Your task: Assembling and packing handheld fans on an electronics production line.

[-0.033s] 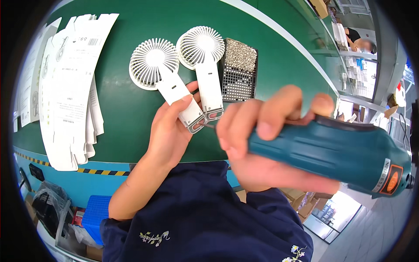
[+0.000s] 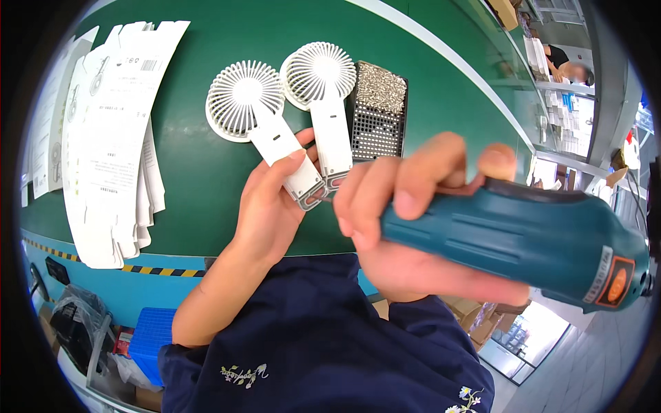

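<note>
Screwdriver (image 2: 506,234) (teal) edged left | right fingers (image 2: 370,196) wrap it | left fingers (image 2: 285,166) clamp left fan (image 2: 270,132)

A workshop, judging by the green workbench (image 2: 193,186), power screwdriver (image 2: 502,234) and screw tray (image 2: 376,140).

Power driver (image 2: 489,237), nose seemingly hidden

Top (image 2: 323,337), 1 pc: dk navy, fabric w/ folds. L sleeve (image 2: 172,358) short, ends nr elbow. Embr., L side: pale script (image 2: 258,374) + sm. flowers (image 2: 234,376); R side: wht daisies (image 2: 465,394), yel. ctrs. L hand (image 2: 272,199), R hand (image 2: 392,258): bare.
</note>
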The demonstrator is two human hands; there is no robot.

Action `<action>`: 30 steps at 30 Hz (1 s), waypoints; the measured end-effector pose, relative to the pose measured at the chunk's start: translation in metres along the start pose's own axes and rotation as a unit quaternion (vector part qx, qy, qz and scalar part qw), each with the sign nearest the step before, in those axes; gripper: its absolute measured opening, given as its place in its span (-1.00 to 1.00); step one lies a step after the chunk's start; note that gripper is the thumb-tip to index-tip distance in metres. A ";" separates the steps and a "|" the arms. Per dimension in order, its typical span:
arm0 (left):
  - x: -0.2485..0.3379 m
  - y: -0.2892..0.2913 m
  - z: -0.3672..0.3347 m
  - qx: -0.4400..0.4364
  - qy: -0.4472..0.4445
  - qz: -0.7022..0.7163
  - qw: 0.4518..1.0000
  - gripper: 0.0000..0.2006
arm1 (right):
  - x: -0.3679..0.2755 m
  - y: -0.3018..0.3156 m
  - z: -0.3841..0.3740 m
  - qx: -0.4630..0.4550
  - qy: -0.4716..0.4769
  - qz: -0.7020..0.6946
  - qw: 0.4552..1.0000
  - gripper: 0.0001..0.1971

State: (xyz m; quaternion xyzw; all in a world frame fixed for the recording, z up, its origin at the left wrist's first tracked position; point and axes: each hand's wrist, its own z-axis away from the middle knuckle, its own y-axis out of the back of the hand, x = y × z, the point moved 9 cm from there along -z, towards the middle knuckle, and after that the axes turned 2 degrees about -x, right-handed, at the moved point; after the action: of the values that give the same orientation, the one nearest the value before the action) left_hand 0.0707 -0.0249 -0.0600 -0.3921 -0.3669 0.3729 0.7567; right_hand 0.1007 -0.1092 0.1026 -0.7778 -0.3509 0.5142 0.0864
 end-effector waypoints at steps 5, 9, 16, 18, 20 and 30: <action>0.000 0.003 0.001 0.004 0.008 -0.004 1.000 -0.54 | 0.026 -0.004 0.006 -0.030 -0.056 -0.042 0.997 -0.38; 0.001 0.004 0.003 -0.003 0.004 -0.023 1.000 -0.56 | 0.034 -0.002 0.008 -0.057 -0.035 0.082 0.994 -0.06; -0.003 0.002 0.003 -0.018 0.015 0.022 0.999 -0.57 | 0.033 -0.007 0.014 -0.062 -0.003 0.085 0.994 -0.11; -0.002 0.001 0.003 -0.018 0.012 0.019 1.000 -0.56 | 0.032 -0.010 0.016 -0.065 0.005 0.083 0.994 -0.13; -0.003 0.001 0.005 -0.017 0.010 0.016 1.000 -0.56 | 0.031 -0.009 0.016 -0.031 0.005 0.055 0.998 -0.14; 0.005 0.001 0.002 0.007 0.005 -0.043 0.999 -0.51 | -0.049 0.158 0.067 0.411 -0.211 0.313 0.830 -0.54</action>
State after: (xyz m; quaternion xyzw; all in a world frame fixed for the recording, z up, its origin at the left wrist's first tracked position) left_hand 0.0712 -0.0200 -0.0587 -0.3723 -0.3770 0.3412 0.7764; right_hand 0.1041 -0.2720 0.0302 -0.6115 0.1452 0.7619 0.1563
